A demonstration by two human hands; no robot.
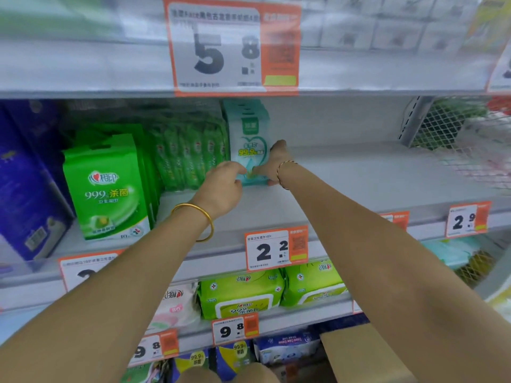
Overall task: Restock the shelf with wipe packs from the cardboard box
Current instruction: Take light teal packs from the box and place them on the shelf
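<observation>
Both hands work on the row of pale teal and white plastic wipe packs (pixel 253 145) standing upright far back on the grey metal shelf (pixel 345 183). The right hand (pixel 272 167) holds the front pack, thumb across its face and fingers round its right edge, while the left hand (pixel 225 186) touches its lower left corner with a pointing finger, the other fingers curled and holding nothing. The step, I judge, is to square this pack against the ones behind it. To do it well, push from both sides evenly and keep the pack upright, not leaning on the bright green sachet bundles (pixel 190 158) just left of the grip. The brown cardboard box (pixel 359 357) waits far below the right forearm for the next pack
</observation>
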